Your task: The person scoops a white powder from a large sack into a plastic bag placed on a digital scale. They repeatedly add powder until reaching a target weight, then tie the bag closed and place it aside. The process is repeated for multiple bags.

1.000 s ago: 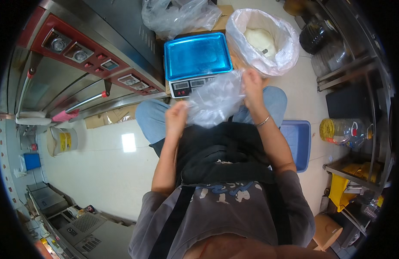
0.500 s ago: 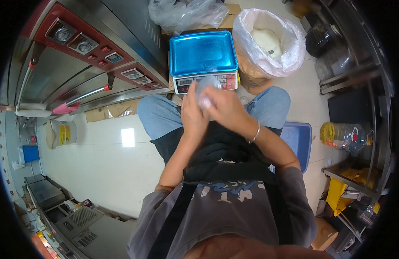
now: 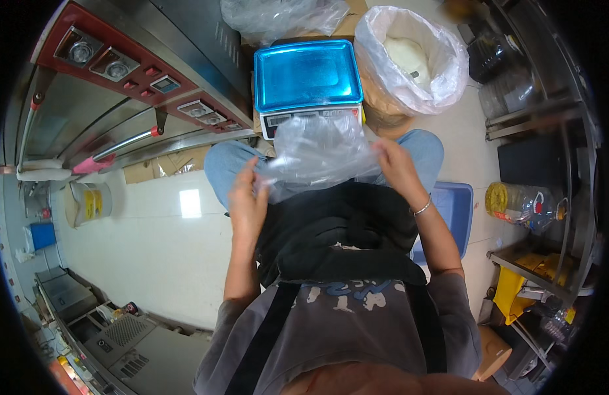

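Observation:
A clear plastic bag is stretched wide between my hands, above my lap. My left hand pinches its left edge, slightly blurred by motion. At the opposite edge my right hand has its fingers closed on the plastic. Just beyond the bag stands a digital scale with a shiny blue tray on top; the bag covers part of its keypad. To the right of the scale, a large sack with a white plastic liner stands with its mouth spread, and white contents show inside.
A steel oven with a red control panel rises on the left. Another crumpled clear bag lies behind the scale. A blue plastic basin sits by my right leg. Along the right, a metal rack stands near an oil bottle.
My hands were close together over a bunched piece of plastic. They have moved apart, left and right, and the bag is now spread out between them.

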`<action>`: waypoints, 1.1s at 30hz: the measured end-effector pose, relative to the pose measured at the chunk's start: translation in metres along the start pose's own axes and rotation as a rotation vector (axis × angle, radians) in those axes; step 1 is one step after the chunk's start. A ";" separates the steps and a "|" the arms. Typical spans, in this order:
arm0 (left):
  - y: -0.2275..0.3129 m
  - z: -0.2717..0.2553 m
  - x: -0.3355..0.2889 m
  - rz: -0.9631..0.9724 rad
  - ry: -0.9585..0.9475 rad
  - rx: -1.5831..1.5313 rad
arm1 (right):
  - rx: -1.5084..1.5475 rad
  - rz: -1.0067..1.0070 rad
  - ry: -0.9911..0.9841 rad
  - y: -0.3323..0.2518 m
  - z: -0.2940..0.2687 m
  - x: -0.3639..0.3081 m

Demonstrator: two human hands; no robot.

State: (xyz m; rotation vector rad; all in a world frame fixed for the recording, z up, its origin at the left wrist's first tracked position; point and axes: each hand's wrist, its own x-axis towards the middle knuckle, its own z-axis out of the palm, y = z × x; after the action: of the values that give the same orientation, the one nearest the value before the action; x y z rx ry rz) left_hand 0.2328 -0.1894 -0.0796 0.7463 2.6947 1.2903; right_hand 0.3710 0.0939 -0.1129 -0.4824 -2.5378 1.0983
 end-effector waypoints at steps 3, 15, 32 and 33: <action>0.030 -0.019 0.025 0.061 0.221 -0.157 | 0.202 0.043 0.163 -0.034 -0.016 0.038; 0.026 -0.003 0.174 -0.533 -0.191 -1.467 | -0.274 -0.279 0.389 0.004 -0.023 0.175; 0.101 0.012 0.200 -0.515 -0.785 -1.373 | -0.446 -0.340 -0.211 -0.020 0.008 0.245; 0.099 0.013 0.201 -0.473 -0.741 -1.334 | -0.606 -0.381 -0.244 -0.012 0.002 0.249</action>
State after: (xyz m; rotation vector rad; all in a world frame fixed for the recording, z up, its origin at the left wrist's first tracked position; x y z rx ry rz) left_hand 0.0987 -0.0375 0.0155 0.2469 0.9502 1.7265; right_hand 0.1469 0.1920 -0.0641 0.0152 -2.9908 0.2534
